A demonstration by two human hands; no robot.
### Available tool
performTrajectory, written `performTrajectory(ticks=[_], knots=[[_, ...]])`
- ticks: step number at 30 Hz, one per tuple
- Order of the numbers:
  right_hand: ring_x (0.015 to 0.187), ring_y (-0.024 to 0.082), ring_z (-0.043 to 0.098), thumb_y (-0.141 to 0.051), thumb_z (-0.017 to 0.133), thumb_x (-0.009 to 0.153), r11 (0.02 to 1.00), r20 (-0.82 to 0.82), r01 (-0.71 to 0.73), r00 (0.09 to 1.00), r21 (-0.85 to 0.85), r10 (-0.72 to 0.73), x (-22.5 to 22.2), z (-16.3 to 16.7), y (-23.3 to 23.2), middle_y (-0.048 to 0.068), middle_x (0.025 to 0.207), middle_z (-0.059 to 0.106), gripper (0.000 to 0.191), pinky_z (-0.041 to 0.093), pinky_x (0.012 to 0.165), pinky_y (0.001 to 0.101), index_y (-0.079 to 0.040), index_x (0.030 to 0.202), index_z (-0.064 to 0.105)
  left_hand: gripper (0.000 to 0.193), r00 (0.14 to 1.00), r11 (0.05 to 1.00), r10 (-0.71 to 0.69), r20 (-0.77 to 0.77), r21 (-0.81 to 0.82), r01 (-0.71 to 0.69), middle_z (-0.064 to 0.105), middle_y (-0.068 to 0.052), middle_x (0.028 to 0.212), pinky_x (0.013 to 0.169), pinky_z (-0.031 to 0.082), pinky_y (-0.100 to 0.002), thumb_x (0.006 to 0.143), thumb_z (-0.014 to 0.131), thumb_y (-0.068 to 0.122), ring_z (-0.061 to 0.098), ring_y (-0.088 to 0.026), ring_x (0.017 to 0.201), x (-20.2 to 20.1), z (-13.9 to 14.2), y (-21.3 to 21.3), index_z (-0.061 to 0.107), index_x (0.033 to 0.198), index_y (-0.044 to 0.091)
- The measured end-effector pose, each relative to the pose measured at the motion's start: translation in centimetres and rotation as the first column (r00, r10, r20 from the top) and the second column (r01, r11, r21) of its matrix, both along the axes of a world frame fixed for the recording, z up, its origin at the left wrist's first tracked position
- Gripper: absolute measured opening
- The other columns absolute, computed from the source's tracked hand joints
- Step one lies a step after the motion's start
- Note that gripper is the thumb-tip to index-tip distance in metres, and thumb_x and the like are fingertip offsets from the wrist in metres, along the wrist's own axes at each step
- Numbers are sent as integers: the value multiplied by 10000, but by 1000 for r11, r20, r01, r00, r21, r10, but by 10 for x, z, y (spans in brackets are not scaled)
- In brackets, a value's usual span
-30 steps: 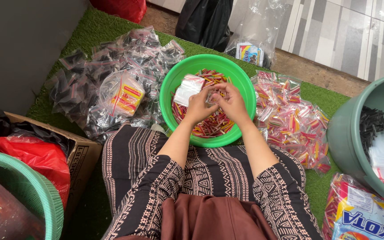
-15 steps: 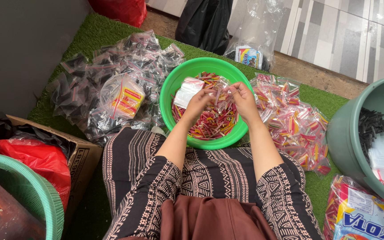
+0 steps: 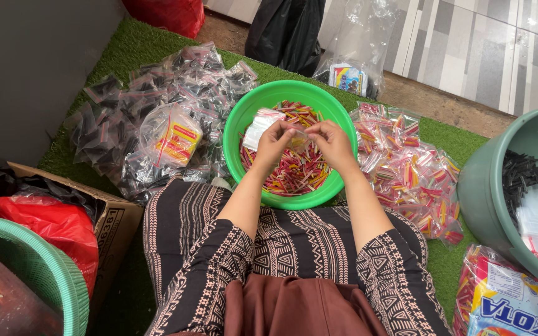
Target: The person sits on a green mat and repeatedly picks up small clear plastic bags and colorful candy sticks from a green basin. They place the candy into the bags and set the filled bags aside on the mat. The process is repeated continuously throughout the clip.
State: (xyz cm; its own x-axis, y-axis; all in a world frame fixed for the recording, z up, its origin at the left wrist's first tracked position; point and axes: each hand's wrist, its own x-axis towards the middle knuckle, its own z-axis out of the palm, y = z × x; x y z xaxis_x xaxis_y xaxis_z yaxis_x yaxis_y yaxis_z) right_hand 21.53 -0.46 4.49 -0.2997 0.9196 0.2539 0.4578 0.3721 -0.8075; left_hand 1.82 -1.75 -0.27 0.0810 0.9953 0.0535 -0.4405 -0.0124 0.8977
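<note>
A bright green bowl [image 3: 238,127] sits in front of my knees, filled with several small red, yellow and white sticks [image 3: 294,174]. Above its middle my left hand [image 3: 273,144] and my right hand [image 3: 333,144] are close together, fingertips pinching a small clear plastic bag [image 3: 298,138] between them. A little stack of empty clear bags [image 3: 258,126] leans on the bowl's left inner wall.
A heap of clear packets with dark sticks [image 3: 144,118] lies left of the bowl; filled packets of coloured sticks [image 3: 409,171] lie to the right. A grey-green bucket [image 3: 487,199] stands far right, a cardboard box [image 3: 116,227] and a teal basket [image 3: 57,280] at left.
Both hands have lifted slightly from the sticks and now hold the small clear bag between them above the bowl's middle.
</note>
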Motion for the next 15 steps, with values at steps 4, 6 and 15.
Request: performTrajectory(ticks=[4,6,15], knots=[[835,73,594,-23,718,941,986,-177,8,983,-169,-39,-3,-2,3,-4,918,634,232,506,768,246,-47,1162,650,72,998,998,54,27,29,-55,703,-15,1004,824,543,-259,1025,650,112,659,-84,929,0,-6,1,622,1054,53],[843,66,596,-10,703,948,990,-194,-26,981,-141,-1,-4,-3,3,-4,918,625,313,503,771,241,-59,1241,606,72,999,999,52,17,14,-52,695,-7,977,780,526,-248,1024,650,118,646,-74,898,1,-8,1,620,1045,56],[865,53,594,4,598,976,982,-217,-56,976,-180,16,-22,-3,-7,-8,943,583,317,538,789,231,-70,1284,595,86,996,997,46,-80,62,-41,688,10,923,753,519,-239,1003,672,132,630,-53,861,2,-7,-1,651,1029,53]])
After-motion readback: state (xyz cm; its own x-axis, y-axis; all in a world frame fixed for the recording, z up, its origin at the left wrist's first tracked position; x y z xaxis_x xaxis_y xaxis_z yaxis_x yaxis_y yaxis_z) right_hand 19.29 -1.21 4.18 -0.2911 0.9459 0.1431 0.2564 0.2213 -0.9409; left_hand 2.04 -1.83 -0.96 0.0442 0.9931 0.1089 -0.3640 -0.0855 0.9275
